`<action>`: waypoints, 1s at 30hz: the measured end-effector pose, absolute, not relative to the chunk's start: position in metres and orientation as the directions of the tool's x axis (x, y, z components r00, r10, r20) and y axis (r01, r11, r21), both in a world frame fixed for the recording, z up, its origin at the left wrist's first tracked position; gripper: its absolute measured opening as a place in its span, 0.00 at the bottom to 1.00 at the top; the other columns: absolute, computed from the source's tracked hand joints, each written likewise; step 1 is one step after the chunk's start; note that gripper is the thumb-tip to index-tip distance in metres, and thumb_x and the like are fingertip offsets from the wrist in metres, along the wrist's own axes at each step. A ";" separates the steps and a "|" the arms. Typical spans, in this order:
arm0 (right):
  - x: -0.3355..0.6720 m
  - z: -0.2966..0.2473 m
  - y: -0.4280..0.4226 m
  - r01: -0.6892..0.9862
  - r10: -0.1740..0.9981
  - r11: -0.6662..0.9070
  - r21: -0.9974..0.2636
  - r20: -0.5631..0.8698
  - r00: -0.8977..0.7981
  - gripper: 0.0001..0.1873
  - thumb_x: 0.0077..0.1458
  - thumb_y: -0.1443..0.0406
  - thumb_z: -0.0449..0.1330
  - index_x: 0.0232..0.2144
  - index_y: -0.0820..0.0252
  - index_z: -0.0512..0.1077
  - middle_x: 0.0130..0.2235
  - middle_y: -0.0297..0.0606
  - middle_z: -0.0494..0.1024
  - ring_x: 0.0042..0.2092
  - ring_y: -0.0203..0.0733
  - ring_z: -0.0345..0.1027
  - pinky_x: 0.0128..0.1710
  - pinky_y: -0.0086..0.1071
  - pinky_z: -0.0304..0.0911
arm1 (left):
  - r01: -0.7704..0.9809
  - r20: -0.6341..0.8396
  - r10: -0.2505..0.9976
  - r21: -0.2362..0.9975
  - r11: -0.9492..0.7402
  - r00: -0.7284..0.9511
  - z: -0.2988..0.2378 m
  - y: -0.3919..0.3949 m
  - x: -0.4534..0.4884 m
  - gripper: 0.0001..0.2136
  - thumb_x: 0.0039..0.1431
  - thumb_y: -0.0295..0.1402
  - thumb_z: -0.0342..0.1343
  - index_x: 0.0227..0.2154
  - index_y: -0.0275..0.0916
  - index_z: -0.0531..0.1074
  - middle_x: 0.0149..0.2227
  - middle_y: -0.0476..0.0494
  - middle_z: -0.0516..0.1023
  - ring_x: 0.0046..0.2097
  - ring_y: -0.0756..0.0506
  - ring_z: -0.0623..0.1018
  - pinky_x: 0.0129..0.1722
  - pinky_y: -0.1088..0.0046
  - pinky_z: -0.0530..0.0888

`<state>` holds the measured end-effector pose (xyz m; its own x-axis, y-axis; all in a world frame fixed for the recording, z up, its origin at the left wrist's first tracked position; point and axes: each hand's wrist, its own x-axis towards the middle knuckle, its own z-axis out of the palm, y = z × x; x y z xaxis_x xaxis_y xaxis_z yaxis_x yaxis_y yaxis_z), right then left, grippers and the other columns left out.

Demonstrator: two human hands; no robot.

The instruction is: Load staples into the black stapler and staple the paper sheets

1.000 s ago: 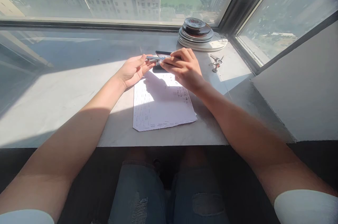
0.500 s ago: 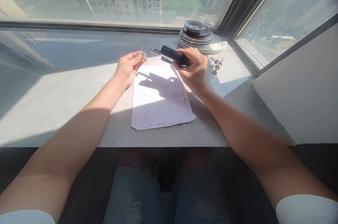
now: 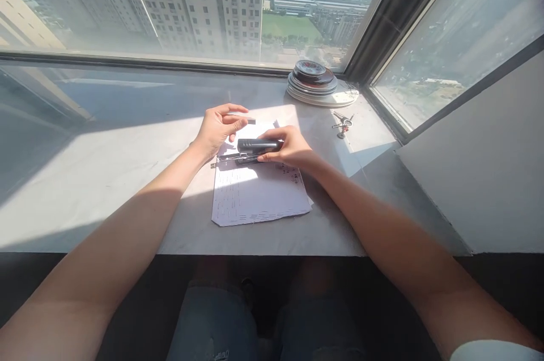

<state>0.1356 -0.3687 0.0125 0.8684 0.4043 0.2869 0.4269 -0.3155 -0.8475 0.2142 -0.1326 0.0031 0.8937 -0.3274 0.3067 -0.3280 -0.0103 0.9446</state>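
Observation:
My left hand (image 3: pixel 219 130) pinches a small grey strip of staples (image 3: pixel 251 121) between thumb and fingers, over the far part of the paper. In my right hand (image 3: pixel 290 147) is a black stapler (image 3: pixel 255 145), held sideways with its top cover lifted away from the metal staple channel (image 3: pixel 229 157), which points left. Both hands are above a stack of paper sheets (image 3: pixel 263 196) marked with many short dashes, and the stapler sits just below the strip, apart from it. A small dark piece (image 3: pixel 213 165) lies by the paper's left edge; I cannot tell its kind.
The paper lies on a pale window sill (image 3: pixel 127 179) whose front edge is above my knees. A stack of plates (image 3: pixel 312 86) stands in the back right corner by the window frame. In front of it is a small metal object (image 3: pixel 342 124) with prongs.
My right hand has lowered the stapler toward the paper and turned it level, pointing left. My left hand, still with the staple strip, has moved slightly right. The view has tilted up.

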 end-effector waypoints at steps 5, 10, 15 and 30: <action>0.137 0.015 -0.369 0.501 0.366 -0.373 -0.781 0.373 0.853 0.17 0.57 0.51 0.72 0.38 0.58 0.82 0.37 0.38 0.81 0.40 0.44 0.70 0.40 0.37 0.66 | -0.347 0.328 -0.347 0.938 0.009 0.878 0.006 -0.135 0.208 0.24 0.47 0.50 0.79 0.42 0.40 0.84 0.39 0.36 0.88 0.37 0.41 0.86 0.21 0.75 0.71; 0.138 0.019 -0.365 0.566 0.095 -0.339 -0.751 0.572 0.815 0.20 0.62 0.46 0.69 0.38 0.55 0.79 0.40 0.38 0.81 0.38 0.43 0.71 0.41 0.38 0.68 | -0.366 0.337 -0.422 0.931 0.014 0.841 0.013 -0.137 0.198 0.24 0.45 0.48 0.79 0.41 0.38 0.85 0.38 0.36 0.88 0.36 0.40 0.87 0.19 0.76 0.71; 0.131 0.018 -0.355 0.617 0.137 -0.344 -0.707 0.613 0.778 0.16 0.63 0.49 0.70 0.36 0.54 0.83 0.36 0.37 0.84 0.37 0.43 0.75 0.42 0.40 0.71 | -0.420 0.406 -0.423 0.905 0.064 0.810 0.018 -0.141 0.189 0.22 0.45 0.48 0.79 0.37 0.37 0.85 0.38 0.36 0.88 0.31 0.44 0.84 0.18 0.75 0.70; 0.180 -0.009 -0.450 0.004 -0.262 -0.847 -0.531 0.425 0.866 0.07 0.56 0.67 0.63 0.30 0.60 0.83 0.34 0.48 0.85 0.37 0.54 0.77 0.42 0.44 0.72 | -0.192 0.354 0.062 0.637 -0.746 0.933 -0.008 -0.091 0.236 0.05 0.53 0.28 0.67 0.29 0.45 0.78 0.46 0.33 0.81 0.59 0.26 0.74 0.55 0.46 0.71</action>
<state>0.1802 -0.4499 -0.0093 0.8663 -0.2623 0.4251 0.0041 -0.8473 -0.5311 0.2360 -0.0913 -0.0078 0.9331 0.0619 0.3544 -0.1925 -0.7464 0.6371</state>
